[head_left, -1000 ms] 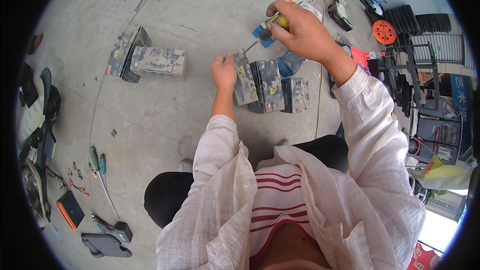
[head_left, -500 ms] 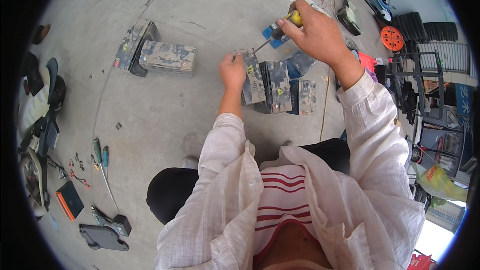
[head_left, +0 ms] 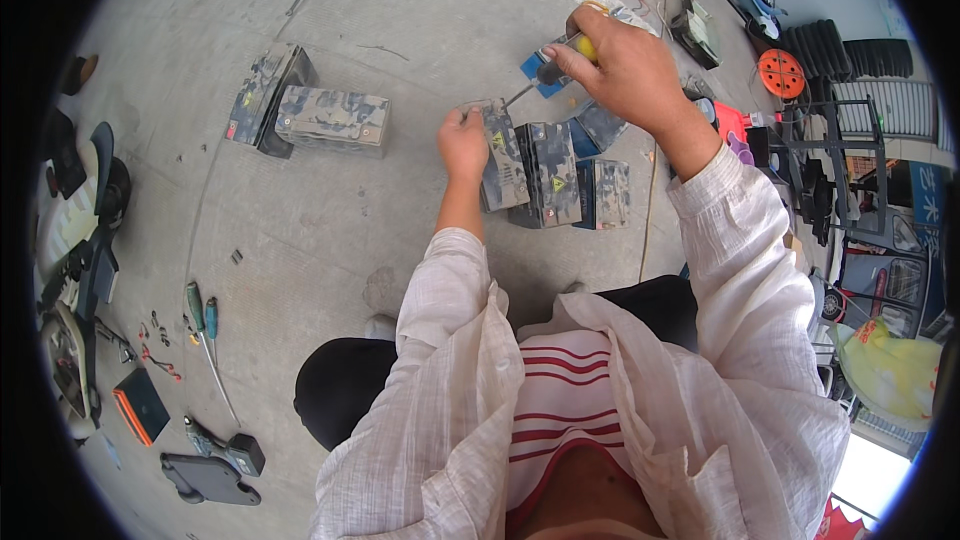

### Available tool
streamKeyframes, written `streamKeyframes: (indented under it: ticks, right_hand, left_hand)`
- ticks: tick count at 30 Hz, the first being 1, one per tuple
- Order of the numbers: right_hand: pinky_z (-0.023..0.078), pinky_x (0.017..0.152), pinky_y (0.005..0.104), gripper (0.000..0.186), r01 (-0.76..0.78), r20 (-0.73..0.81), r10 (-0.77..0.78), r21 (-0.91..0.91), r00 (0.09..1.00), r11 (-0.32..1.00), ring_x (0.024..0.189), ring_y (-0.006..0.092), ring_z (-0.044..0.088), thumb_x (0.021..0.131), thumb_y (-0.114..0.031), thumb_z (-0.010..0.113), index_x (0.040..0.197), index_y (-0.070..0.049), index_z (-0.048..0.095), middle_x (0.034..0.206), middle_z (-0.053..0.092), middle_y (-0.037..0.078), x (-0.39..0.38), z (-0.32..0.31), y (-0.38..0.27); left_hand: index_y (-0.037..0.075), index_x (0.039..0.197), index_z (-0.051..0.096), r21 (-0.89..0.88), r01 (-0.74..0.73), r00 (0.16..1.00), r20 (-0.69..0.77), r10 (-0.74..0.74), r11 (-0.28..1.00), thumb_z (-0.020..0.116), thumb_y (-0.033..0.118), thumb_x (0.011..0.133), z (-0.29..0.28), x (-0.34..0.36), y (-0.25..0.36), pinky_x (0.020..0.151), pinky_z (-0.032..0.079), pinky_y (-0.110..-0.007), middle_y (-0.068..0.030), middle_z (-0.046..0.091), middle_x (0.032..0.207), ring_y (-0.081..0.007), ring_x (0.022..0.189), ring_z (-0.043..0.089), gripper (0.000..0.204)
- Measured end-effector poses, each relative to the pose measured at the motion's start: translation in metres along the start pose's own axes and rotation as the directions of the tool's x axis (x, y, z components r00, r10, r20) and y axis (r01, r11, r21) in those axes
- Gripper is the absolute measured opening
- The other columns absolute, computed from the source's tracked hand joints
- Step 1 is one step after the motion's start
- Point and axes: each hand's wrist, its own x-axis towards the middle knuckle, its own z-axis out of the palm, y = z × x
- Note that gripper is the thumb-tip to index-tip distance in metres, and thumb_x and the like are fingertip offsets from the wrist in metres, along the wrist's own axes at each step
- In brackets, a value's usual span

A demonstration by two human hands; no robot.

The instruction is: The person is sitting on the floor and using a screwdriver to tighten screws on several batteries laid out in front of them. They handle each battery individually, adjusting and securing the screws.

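Left hand (head_left: pixel 463 147): curled on camo battery's (head_left: pixel 507 168) far end
Right hand (head_left: pixel 632 72): gripping screwdriver (head_left: pixel 549 72)
Camo battery: just left of middle battery (head_left: pixel 552 172)
Heft: likely heavy, rigid (dusty, ugh); grab both sides

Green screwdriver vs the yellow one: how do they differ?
The yellow screwdriver is gripped in the right hand; the green screwdriver lies on the floor. The yellow screwdriver's handle is yellow and black, the green screwdriver's green. Both have slim shafts.
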Motion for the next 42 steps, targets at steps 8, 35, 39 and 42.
streamKeyframes:
  ticks: [8, 35, 39, 42]
  right_hand:
    - [0.054, 0.070, 0.0482, 0.041, 0.192, -0.190, -0.156, 0.187, 0.969, 0.963, 0.079, 0.0398, 0.068, 0.095, -0.045, 0.061, 0.110, -0.007, 0.059, 0.082, 0.069, 0.016, -0.003, 0.008, 0.006]
    - [0.056, 0.063, 0.0469, 0.056, 0.076, -0.111, -0.070, 0.052, 0.991, 0.996, 0.071, 0.0352, 0.070, 0.088, -0.059, 0.066, 0.095, -0.003, 0.064, 0.074, 0.070, 0.017, -0.005, 0.004, 0.009]
    - [0.056, 0.064, 0.0465, 0.054, -0.045, 0.060, 0.055, -0.150, 0.997, 0.988, 0.073, 0.0360, 0.070, 0.088, -0.057, 0.067, 0.100, -0.005, 0.063, 0.078, 0.070, 0.018, 0.005, -0.008, -0.009]
    - [0.055, 0.063, 0.0461, 0.052, -0.097, 0.041, 0.111, -0.246, 0.993, 0.964, 0.073, 0.0364, 0.070, 0.088, -0.056, 0.067, 0.101, -0.005, 0.063, 0.077, 0.070, 0.019, 0.002, -0.010, -0.009]
  left_hand:
    - [0.001, 0.097, 0.070, -0.036, 0.015, 1.000, 0.018, -0.014, 0.999, 0.061, 0.018, 0.097, 0.000, 0.001, -0.002, 0.048, 0.036, -0.027, 0.0000, 0.057, 0.067, -0.0074, 0.053, 0.047, 0.020]
    - [0.001, 0.088, 0.064, -0.039, 0.006, 1.000, 0.013, -0.006, 0.999, 0.062, 0.018, 0.097, 0.000, -0.002, 0.001, 0.047, 0.035, -0.027, 0.0002, 0.056, 0.065, -0.0077, 0.052, 0.046, 0.020]
    - [0.001, 0.089, 0.065, -0.079, -0.002, 1.000, 0.003, 0.003, 0.997, 0.062, 0.018, 0.097, -0.004, 0.001, -0.002, 0.047, 0.035, -0.027, 0.0005, 0.056, 0.065, -0.0074, 0.052, 0.046, 0.019]
    - [0.001, 0.089, 0.065, -0.035, -0.007, 1.000, 0.013, 0.008, 0.999, 0.062, 0.018, 0.097, -0.004, -0.001, 0.001, 0.047, 0.034, -0.027, 0.0009, 0.055, 0.065, -0.0070, 0.052, 0.046, 0.019]
